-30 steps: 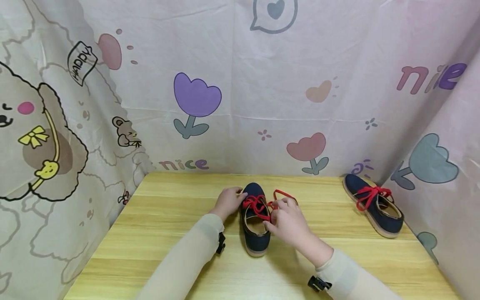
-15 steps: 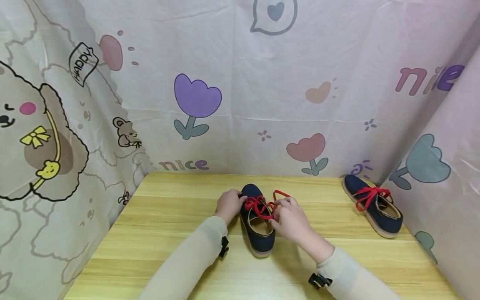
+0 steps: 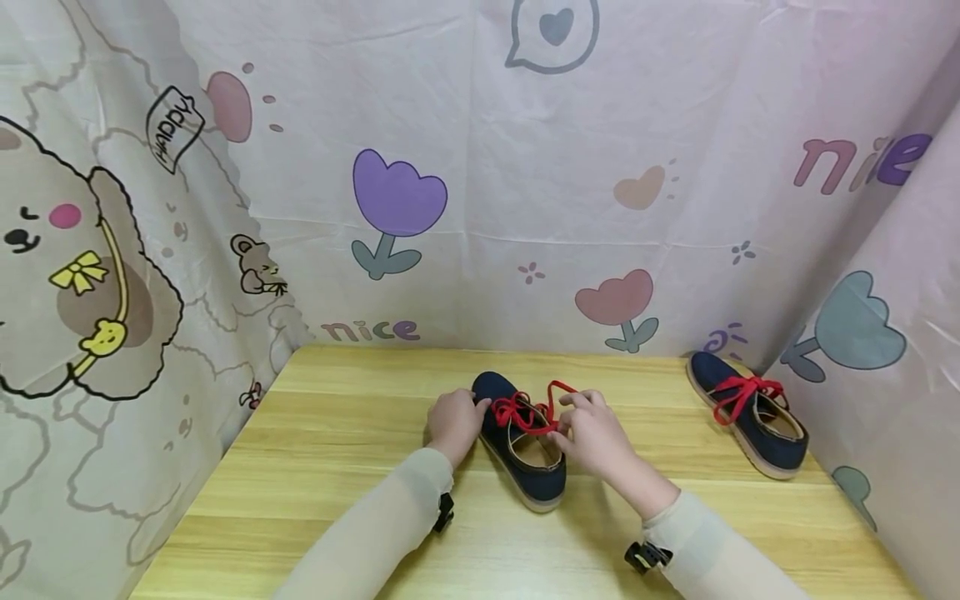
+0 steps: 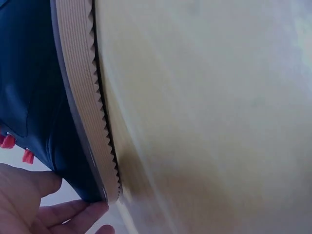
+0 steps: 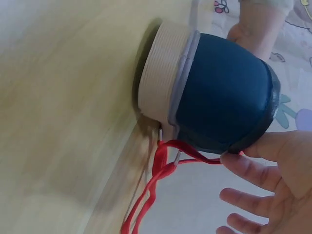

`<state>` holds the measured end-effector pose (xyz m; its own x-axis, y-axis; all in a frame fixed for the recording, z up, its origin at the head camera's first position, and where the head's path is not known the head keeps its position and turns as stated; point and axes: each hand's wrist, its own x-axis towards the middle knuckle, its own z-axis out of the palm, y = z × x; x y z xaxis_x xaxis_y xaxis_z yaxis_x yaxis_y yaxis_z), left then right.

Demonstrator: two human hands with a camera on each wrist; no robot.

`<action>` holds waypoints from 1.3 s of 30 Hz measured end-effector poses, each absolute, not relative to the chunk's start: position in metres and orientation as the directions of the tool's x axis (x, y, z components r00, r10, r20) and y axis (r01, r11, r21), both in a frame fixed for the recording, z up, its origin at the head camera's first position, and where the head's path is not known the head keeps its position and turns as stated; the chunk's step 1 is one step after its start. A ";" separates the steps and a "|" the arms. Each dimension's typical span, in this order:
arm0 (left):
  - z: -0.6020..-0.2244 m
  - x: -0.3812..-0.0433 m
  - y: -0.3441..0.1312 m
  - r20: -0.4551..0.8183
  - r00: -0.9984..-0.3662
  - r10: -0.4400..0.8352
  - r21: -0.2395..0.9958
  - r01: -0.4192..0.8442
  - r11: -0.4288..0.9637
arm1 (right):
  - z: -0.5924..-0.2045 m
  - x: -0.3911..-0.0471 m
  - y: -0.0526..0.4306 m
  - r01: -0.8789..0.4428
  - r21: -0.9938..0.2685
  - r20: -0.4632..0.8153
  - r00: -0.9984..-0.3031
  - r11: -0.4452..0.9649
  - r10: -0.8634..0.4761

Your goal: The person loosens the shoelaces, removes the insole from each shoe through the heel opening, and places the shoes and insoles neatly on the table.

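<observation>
A navy shoe (image 3: 542, 483) with red laces (image 3: 513, 413) sits on the wooden table, toe pointing away and to the left. My left hand (image 3: 454, 425) grips its toe end; in the left wrist view the thumb lies on the navy upper (image 4: 29, 87) and the fingers curl round the toe. At the collar's right side, my right hand (image 3: 596, 433) pinches the edge between thumb and index finger. The right wrist view shows the heel (image 5: 224, 92), that pinch, and the other fingers spread apart. Loose lace ends (image 5: 158, 170) hang beside the shoe.
A matching navy shoe (image 3: 783, 446), its red laces tied in a bow, rests near the table's right edge. Printed curtains (image 3: 487, 183) enclose the wooden table (image 3: 315, 433) at the back and both sides.
The shoe has turned on the table: its heel has swung right and its toe slightly left. Both hands have stayed at the shoe, the right one shifting a little to the right.
</observation>
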<state>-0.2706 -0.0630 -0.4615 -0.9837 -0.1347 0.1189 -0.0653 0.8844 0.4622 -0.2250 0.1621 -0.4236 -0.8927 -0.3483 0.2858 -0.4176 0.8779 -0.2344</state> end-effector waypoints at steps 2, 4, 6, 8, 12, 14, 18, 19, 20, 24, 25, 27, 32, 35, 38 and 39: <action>-0.462 -0.273 -0.064 0.120 -0.985 -0.123 0.486 -0.050 0.873 | -0.423 -0.223 0.163 -0.406 -0.232 0.283 -0.898 0.884 -0.338; -0.464 -0.278 -0.066 0.132 -0.987 -0.097 0.526 -0.014 0.851 | -0.421 -0.220 0.164 -0.392 -0.229 0.279 -0.903 0.891 -0.326; -0.465 -0.284 -0.068 0.150 -0.987 -0.061 0.566 0.035 0.823 | -0.418 -0.217 0.164 -0.383 -0.218 0.268 -0.908 0.898 -0.322; -0.466 -0.291 -0.071 0.172 -0.985 -0.018 0.590 0.089 0.802 | -0.415 -0.215 0.163 -0.382 -0.198 0.242 -0.912 0.903 -0.332; -0.474 -0.301 -0.077 0.172 -0.983 0.063 0.594 0.154 0.789 | -0.414 -0.212 0.160 -0.387 -0.181 0.185 -0.916 0.904 -0.356; -0.479 -0.305 -0.080 0.157 -0.984 0.086 0.593 0.163 0.789 | -0.414 -0.212 0.159 -0.383 -0.192 0.171 -0.920 0.904 -0.353; -0.484 -0.307 -0.085 0.156 -0.984 0.090 0.589 0.166 0.791 | -0.416 -0.214 0.159 -0.372 -0.217 0.176 -0.924 0.903 -0.338; -0.484 -0.306 -0.086 0.159 -0.984 0.086 0.590 0.165 0.790 | -0.416 -0.215 0.159 -0.371 -0.219 0.178 -0.925 0.903 -0.337; -0.483 -0.304 -0.086 0.155 -0.984 0.082 0.592 0.159 0.790 | -0.417 -0.216 0.160 -0.371 -0.221 0.182 -0.924 0.902 -0.336; -0.476 -0.296 -0.089 0.130 -0.990 0.063 0.596 0.128 0.793 | -0.418 -0.221 0.163 -0.369 -0.230 0.183 -0.925 0.901 -0.332; -0.474 -0.293 -0.089 0.123 -0.991 0.057 0.593 0.119 0.796 | -0.418 -0.222 0.164 -0.370 -0.234 0.184 -0.925 0.899 -0.333; -0.473 -0.289 -0.090 0.116 -0.992 0.043 0.577 0.103 0.810 | -0.418 -0.224 0.165 -0.370 -0.242 0.187 -0.925 0.897 -0.331; -0.470 -0.277 -0.091 0.113 -0.994 0.004 0.509 0.061 0.859 | -0.418 -0.233 0.170 -0.384 -0.256 0.201 -0.919 0.887 -0.340; -0.469 -0.268 -0.091 0.101 -0.995 -0.021 0.477 0.030 0.878 | -0.419 -0.238 0.173 -0.387 -0.259 0.199 -0.918 0.885 -0.343; -0.468 -0.261 -0.090 0.080 -0.996 -0.037 0.452 0.003 0.892 | -0.421 -0.242 0.175 -0.382 -0.269 0.194 -0.921 0.884 -0.338; -0.468 -0.259 -0.089 0.075 -0.996 -0.040 0.444 -0.003 0.896 | -0.421 -0.243 0.176 -0.381 -0.271 0.193 -0.921 0.884 -0.338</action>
<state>-0.2593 -0.0893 -0.4676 -0.9964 -0.0402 0.0751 -0.0027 0.8962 0.4437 -0.2432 0.1759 -0.4208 -0.9211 -0.3382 0.1929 -0.3812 0.8840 -0.2707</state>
